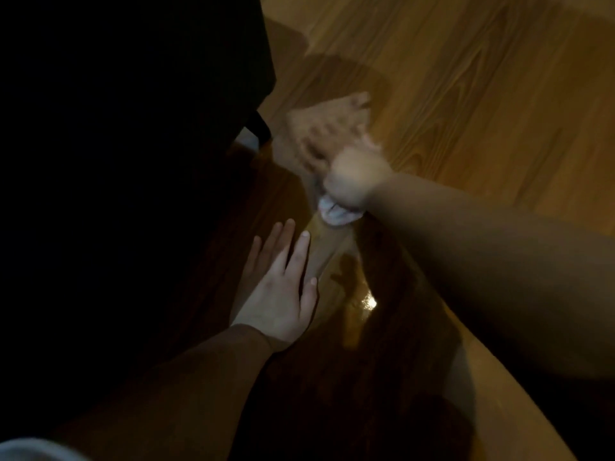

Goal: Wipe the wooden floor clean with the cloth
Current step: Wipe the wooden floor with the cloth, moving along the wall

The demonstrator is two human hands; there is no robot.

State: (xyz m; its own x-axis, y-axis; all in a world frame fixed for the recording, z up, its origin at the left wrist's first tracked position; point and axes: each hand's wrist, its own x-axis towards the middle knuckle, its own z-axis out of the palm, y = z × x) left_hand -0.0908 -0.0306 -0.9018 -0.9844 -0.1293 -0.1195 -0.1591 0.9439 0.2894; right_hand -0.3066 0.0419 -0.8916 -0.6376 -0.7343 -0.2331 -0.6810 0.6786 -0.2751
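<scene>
**Wooden floor [482, 94], cloth [319, 138] bunched in the right hand [352, 178]**

Blurred as it was, the right hand appeared closed into a fist, its fingers curled round the cloth and gripping it against the boards. The cloth spilled out on both sides of that fist. A tan, checked-looking part lay spread on the floor beyond the knuckles, and a small pale fold showed just under the wrist. Its pattern was too smeared to read with certainty. The bare right forearm [499, 254] ran in from the right edge of the view.

Nearer the camera, the left hand [283, 294] lay flat on the floor, palm down and holding nothing. Its fingers were straight and slightly spread, pointing toward the cloth but apart from it.

Around both hands the floor ran in warm orange-brown planks, brightly lit at upper right and shadowed below the arms. A bright glint [369, 302] shone on the boards just right of the left hand. Dark furniture [133, 128] filled the upper left, its edge close to the cloth. A strip of grey fabric [33, 450] showed at the bottom left corner.
</scene>
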